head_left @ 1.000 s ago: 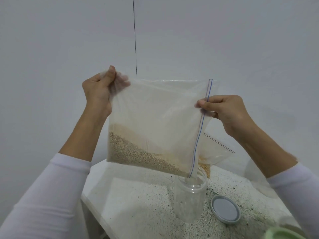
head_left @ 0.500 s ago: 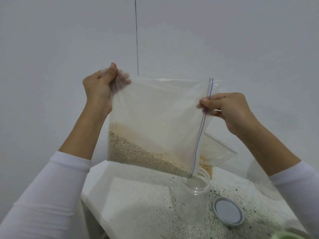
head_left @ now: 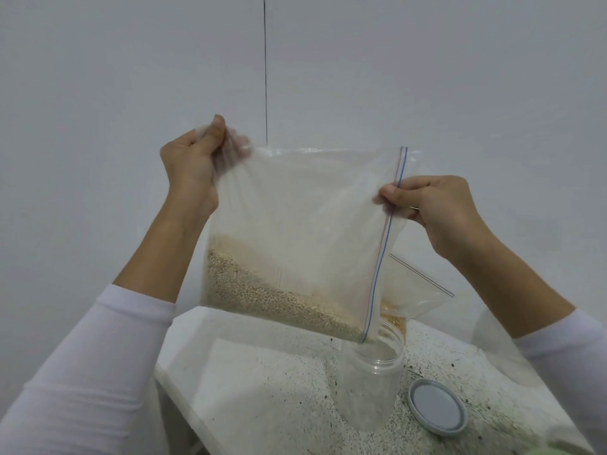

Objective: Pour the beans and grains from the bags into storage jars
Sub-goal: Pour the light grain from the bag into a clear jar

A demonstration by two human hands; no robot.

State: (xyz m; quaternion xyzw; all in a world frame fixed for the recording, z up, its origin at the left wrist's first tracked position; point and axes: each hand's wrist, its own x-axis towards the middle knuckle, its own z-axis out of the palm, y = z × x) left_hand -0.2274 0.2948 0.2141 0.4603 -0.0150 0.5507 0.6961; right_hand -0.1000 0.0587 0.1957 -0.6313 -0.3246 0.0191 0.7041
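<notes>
- Head view: left hand (head_left: pixel 190 165) pinches the bottom corner of the clear zip-top plastic bag of pale grains (head_left: pixel 295 244).
- Right hand (head_left: pixel 433 205) grips its zipper edge.
- Bag tilted, its lower corner over the open clear plastic jar (head_left: pixel 371 385) on the speckled white table (head_left: pixel 272 389).
- Round grey lid (head_left: pixel 438 415) beside the jar.

A plain pale grey wall (head_left: pixel 131 77) fills most of the view, evenly lit — a thin dark vertical line (head_left: pixel 265 70) runs down it near the middle. Below stands a white counter (head_left: pixel 262 382), its top speckled with dark flecks.
</notes>
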